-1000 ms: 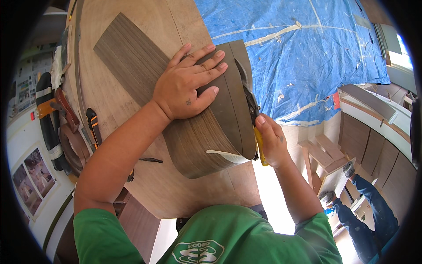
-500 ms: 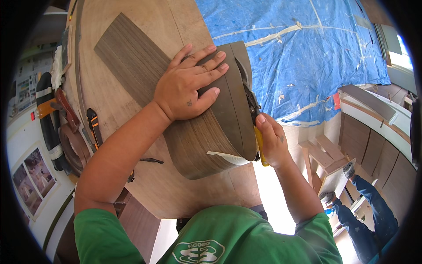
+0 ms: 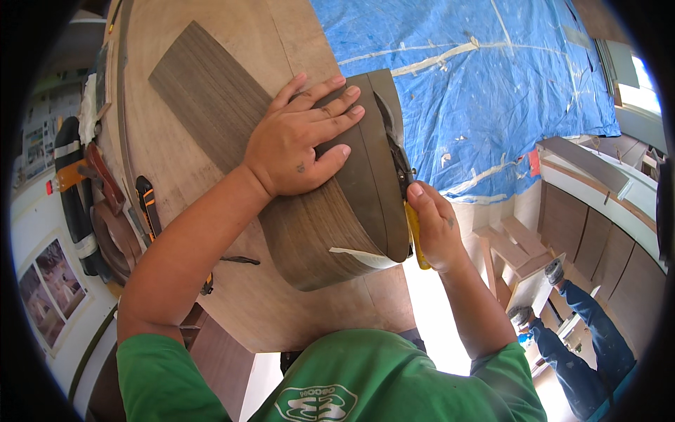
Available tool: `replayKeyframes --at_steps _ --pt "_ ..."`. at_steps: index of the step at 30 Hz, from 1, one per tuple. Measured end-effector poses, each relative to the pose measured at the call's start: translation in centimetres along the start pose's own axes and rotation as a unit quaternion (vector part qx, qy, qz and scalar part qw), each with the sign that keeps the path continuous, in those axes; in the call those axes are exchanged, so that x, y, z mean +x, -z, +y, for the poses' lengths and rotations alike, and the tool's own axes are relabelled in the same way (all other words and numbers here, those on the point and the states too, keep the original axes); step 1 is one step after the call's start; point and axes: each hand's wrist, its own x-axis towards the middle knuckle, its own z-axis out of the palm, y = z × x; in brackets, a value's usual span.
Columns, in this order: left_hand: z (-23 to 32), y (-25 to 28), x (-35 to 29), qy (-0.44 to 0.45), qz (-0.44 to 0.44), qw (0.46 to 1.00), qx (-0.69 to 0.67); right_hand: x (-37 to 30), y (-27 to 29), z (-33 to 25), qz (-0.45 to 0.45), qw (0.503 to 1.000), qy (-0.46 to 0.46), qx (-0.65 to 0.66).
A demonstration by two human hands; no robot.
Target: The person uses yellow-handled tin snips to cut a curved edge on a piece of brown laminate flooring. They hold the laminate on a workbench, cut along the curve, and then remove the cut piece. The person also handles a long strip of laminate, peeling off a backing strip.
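A long brown wood-grain laminate strip (image 3: 211,88) lies across the plywood top, its near end curled over into a loop with the grey-brown backing facing up. My left hand (image 3: 299,144) presses flat on the folded-over part, fingers spread. At the right edge of the loop, my right hand (image 3: 437,228) grips yellow-handled snips (image 3: 420,247). Their dark blades meet the strip's edge, where a cut gap and a lifted sliver show; the blade tips are partly hidden. A pale torn sliver hangs along the lower curve of the loop.
An orange-and-black utility knife (image 3: 148,204) lies on the plywood top (image 3: 302,32), left of my forearm. Brown straps and a dark taped bundle (image 3: 70,190) sit further left. A blue tarp (image 3: 478,91) spreads beyond. Another person's legs (image 3: 587,323) show at lower right.
Almost nothing differs. The view has shifted slightly, while both hands, the snips and the curled strip keep the same arrangement.
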Motion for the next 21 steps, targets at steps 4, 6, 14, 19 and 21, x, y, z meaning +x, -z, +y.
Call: replayKeyframes --at_steps 4,6,14,19,21 --pt "-0.1 -0.1 0.0 -0.002 0.006 1.000 0.007 0.1 0.1 0.4 -0.003 1.000 0.013 -0.014" --pt "-0.1 0.0 -0.1 -0.002 0.004 1.000 0.008 0.2 0.3 0.5 -0.009 0.999 0.012 -0.029" --pt "-0.1 0.0 -0.1 0.000 -0.004 1.000 0.001 0.1 -0.1 -0.5 0.001 1.000 -0.001 -0.012" --pt "-0.1 0.0 -0.1 -0.001 -0.006 1.000 0.000 0.2 -0.3 -0.3 0.002 1.000 -0.001 0.011" --pt "-0.1 0.1 -0.1 -0.001 -0.007 1.000 -0.001 0.3 -0.2 0.0 0.000 1.000 0.008 0.003"
